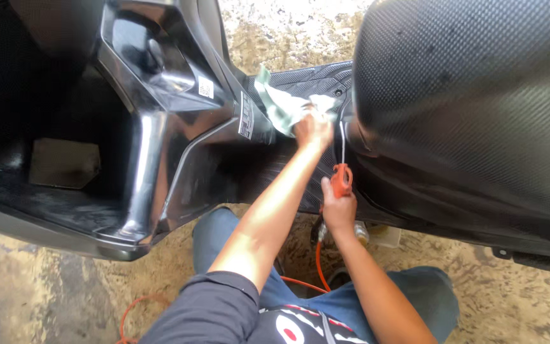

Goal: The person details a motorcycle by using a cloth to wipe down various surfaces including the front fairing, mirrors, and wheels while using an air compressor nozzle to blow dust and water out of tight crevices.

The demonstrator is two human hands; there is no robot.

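Observation:
I am looking down on a black scooter with its footboard [313,79] between the front panel and the seat. My left hand [313,129] presses a pale green cloth [281,105] onto the footboard near the centre tunnel. My right hand [338,209] grips an orange air blow gun [341,178] whose thin metal nozzle points up toward the footboard beside the cloth. An orange hose [318,261] runs down from the gun between my knees.
The textured black seat [472,95] fills the right side. The glossy front leg shield [160,114] and a storage pocket [65,162] lie at left. Wet, dirty concrete floor [46,299] is below. The orange hose curls by my left thigh.

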